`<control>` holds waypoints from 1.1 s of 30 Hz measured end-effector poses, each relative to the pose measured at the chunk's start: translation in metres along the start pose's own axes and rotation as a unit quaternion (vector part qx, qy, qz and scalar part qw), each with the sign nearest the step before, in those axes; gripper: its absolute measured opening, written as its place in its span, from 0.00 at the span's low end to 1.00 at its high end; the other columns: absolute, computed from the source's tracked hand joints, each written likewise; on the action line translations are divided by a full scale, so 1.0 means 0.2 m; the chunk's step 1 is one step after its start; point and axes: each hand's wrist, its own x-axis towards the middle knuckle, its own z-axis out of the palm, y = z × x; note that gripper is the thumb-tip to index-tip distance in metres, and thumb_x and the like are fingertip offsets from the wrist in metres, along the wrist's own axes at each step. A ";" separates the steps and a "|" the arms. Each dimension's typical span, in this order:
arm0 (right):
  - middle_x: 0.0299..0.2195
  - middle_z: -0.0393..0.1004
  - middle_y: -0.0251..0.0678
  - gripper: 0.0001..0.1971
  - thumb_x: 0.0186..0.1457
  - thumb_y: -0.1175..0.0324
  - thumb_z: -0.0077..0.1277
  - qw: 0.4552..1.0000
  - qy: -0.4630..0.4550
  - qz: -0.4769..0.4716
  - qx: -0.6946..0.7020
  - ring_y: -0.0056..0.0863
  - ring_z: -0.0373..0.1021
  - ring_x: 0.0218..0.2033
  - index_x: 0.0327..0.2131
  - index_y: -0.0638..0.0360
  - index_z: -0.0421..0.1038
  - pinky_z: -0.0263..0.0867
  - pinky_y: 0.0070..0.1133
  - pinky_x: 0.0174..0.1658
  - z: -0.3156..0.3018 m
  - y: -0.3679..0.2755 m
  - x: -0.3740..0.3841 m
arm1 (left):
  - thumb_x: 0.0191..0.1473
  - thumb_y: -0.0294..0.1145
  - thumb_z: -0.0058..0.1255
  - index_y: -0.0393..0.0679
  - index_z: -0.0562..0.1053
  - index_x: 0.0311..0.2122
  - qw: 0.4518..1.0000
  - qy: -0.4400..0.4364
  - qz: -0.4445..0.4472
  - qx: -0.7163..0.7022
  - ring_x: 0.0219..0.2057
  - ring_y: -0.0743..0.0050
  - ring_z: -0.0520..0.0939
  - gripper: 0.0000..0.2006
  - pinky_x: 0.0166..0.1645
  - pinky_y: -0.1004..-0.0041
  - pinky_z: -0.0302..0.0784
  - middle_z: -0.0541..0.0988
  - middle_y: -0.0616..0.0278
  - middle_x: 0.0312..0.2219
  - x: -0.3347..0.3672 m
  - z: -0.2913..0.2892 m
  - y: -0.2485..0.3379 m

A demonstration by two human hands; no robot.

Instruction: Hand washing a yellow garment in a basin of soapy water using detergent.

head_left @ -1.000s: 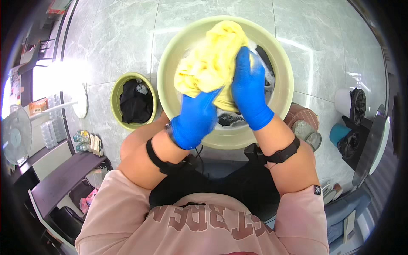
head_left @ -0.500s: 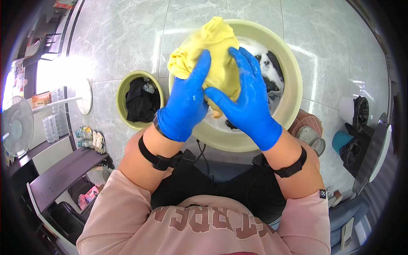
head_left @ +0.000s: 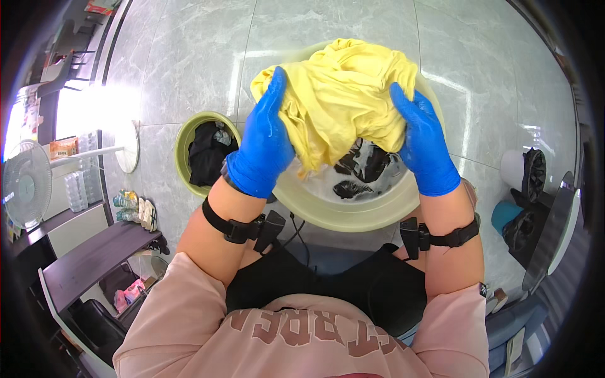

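A: State the condition of the left hand.

B: The left hand (head_left: 265,137), gloved in blue, grasps the left side of a yellow cloth (head_left: 346,97). Its thumb lies along the upper face; the other fingers are largely hidden by the fabric.

A: And the right hand?

B: The right hand (head_left: 426,140), likewise gloved, grips the opposite side, thumb toward the middle. Neither hand is released — the cloth is spread between them, creased and bunched, with one end hanging near the left hand.

A: Location of the cloth?

B: Over the large basin (head_left: 340,220), covering much of its far half from view. Whether it touches the far rim cannot be determined.

A: Contents of that basin?

B: Whitish suds (head_left: 321,181) and dark wet fabric (head_left: 372,165), visible below the cloth's near edge.

A: Adjacent items?

B: A small basin (head_left: 182,170) of similar green stands to the left on the tiled floor (head_left: 189,57), with black fabric (head_left: 207,157) inside. Farther left, a white fan (head_left: 26,186); well to the right, a teal bin (head_left: 502,218).

A: Forearms?

B: Each carries a black strap — left strap (head_left: 237,231), right strap (head_left: 455,235).
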 end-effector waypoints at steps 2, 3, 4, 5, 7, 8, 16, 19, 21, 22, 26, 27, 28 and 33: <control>0.49 0.75 0.41 0.22 0.66 0.64 0.48 0.998 0.003 -0.009 0.056 0.27 0.74 0.49 0.56 0.71 0.65 0.69 0.24 0.54 0.00 -0.05 -0.03 | 0.68 0.47 0.40 0.34 0.64 0.60 1.000 0.002 0.001 0.008 0.56 0.60 0.75 0.27 0.61 0.63 0.70 0.74 0.51 0.55 0.01 0.02 0.02; 0.49 0.75 0.41 0.22 0.66 0.64 0.48 0.998 0.000 -0.008 0.057 0.27 0.74 0.49 0.56 0.71 0.65 0.69 0.24 0.54 0.02 -0.06 -0.04 | 0.68 0.48 0.40 0.34 0.64 0.61 0.999 0.016 0.026 0.034 0.56 0.60 0.75 0.27 0.61 0.63 0.70 0.73 0.51 0.55 0.01 0.01 0.03; 0.49 0.74 0.41 0.22 0.66 0.64 0.48 0.998 -0.003 -0.021 0.059 0.28 0.73 0.50 0.57 0.71 0.64 0.68 0.25 0.55 0.05 -0.06 -0.06 | 0.67 0.48 0.41 0.34 0.63 0.61 0.996 0.031 0.052 0.059 0.56 0.60 0.75 0.28 0.62 0.64 0.70 0.73 0.51 0.56 0.01 0.00 0.03; 0.49 0.74 0.42 0.23 0.66 0.65 0.47 0.998 -0.006 -0.034 0.061 0.30 0.73 0.51 0.58 0.72 0.63 0.68 0.26 0.55 0.07 -0.05 -0.09 | 0.67 0.50 0.41 0.36 0.63 0.61 0.995 0.050 0.063 0.065 0.57 0.61 0.74 0.28 0.61 0.64 0.70 0.72 0.52 0.57 0.02 -0.01 0.02; 0.49 0.74 0.41 0.21 0.66 0.67 0.47 0.998 -0.014 -0.063 -0.021 0.26 0.72 0.48 0.58 0.71 0.63 0.68 0.22 0.52 0.12 0.00 -0.15 | 0.67 0.52 0.40 0.38 0.63 0.62 0.994 0.063 0.063 0.067 0.56 0.61 0.74 0.29 0.61 0.64 0.71 0.71 0.54 0.57 0.04 -0.03 0.01; 0.48 0.73 0.40 0.21 0.66 0.68 0.47 0.994 -0.020 -0.070 -0.080 0.24 0.72 0.47 0.58 0.70 0.64 0.68 0.21 0.50 0.13 0.02 -0.19 | 0.67 0.52 0.39 0.39 0.63 0.62 0.995 0.042 0.061 0.062 0.56 0.61 0.75 0.29 0.60 0.64 0.71 0.71 0.54 0.57 0.05 -0.03 -0.01; 0.50 0.72 0.41 0.21 0.64 0.64 0.50 0.998 0.023 -0.047 0.044 0.30 0.70 0.50 0.56 0.66 0.65 0.67 0.26 0.54 0.13 0.17 0.03 | 0.69 0.40 0.38 0.42 0.57 0.65 0.945 -0.046 0.083 0.312 0.59 0.66 0.72 0.24 0.61 0.64 0.70 0.68 0.56 0.59 -0.06 0.03 -0.30; 0.51 0.72 0.39 0.22 0.65 0.65 0.50 0.999 0.024 -0.015 0.026 0.26 0.70 0.51 0.58 0.66 0.62 0.66 0.23 0.53 0.13 0.24 0.01 | 0.70 0.45 0.37 0.41 0.59 0.64 0.989 0.004 0.062 0.135 0.56 0.65 0.74 0.25 0.59 0.66 0.72 0.71 0.56 0.57 0.02 0.02 -0.35; 0.56 0.67 0.42 0.25 0.66 0.67 0.47 0.978 0.025 -0.149 -0.145 0.30 0.66 0.57 0.62 0.67 0.56 0.62 0.24 0.58 0.19 0.44 -0.05 | 0.70 0.47 0.37 0.40 0.63 0.63 0.994 0.051 0.023 0.094 0.53 0.64 0.76 0.25 0.58 0.67 0.72 0.74 0.56 0.54 0.09 -0.01 -0.30; 0.58 0.64 0.43 0.26 0.66 0.68 0.46 0.971 0.009 -0.163 -0.177 0.30 0.63 0.58 0.63 0.67 0.54 0.59 0.25 0.60 0.19 0.47 -0.08 | 0.69 0.46 0.37 0.40 0.63 0.62 0.995 0.077 0.005 0.059 0.52 0.64 0.77 0.25 0.58 0.68 0.72 0.74 0.56 0.53 0.11 -0.03 -0.29; 0.58 0.64 0.43 0.24 0.68 0.67 0.41 0.990 0.012 -0.114 -0.076 0.29 0.64 0.57 0.63 0.67 0.52 0.60 0.27 0.60 0.18 0.46 -0.12 | 0.71 0.42 0.35 0.39 0.60 0.64 0.969 0.034 0.070 0.236 0.54 0.67 0.74 0.23 0.59 0.68 0.71 0.72 0.56 0.56 0.01 -0.08 -0.43; 0.54 0.68 0.42 0.22 0.69 0.64 0.41 0.994 -0.014 -0.064 0.089 0.28 0.69 0.52 0.61 0.66 0.57 0.66 0.25 0.54 0.15 0.42 -0.07 | 0.71 0.41 0.33 0.39 0.59 0.65 0.976 0.007 0.076 0.203 0.56 0.70 0.73 0.23 0.59 0.70 0.69 0.70 0.57 0.56 -0.02 -0.01 -0.46; 0.50 0.71 0.40 0.21 0.70 0.62 0.40 0.993 0.004 -0.027 0.111 0.26 0.71 0.47 0.58 0.66 0.60 0.69 0.22 0.49 0.14 0.36 -0.05 | 0.71 0.40 0.33 0.40 0.59 0.65 0.950 0.006 0.091 0.299 0.55 0.72 0.73 0.23 0.60 0.71 0.69 0.71 0.58 0.56 -0.05 0.01 -0.46; 0.58 0.64 0.44 0.26 0.66 0.66 0.46 0.970 -0.021 -0.153 -0.186 0.31 0.62 0.58 0.63 0.67 0.54 0.59 0.30 0.61 0.23 0.50 -0.22 | 0.69 0.49 0.35 0.41 0.59 0.65 0.989 0.058 -0.016 0.137 0.56 0.65 0.73 0.27 0.60 0.67 0.70 0.70 0.55 0.57 0.02 -0.14 -0.34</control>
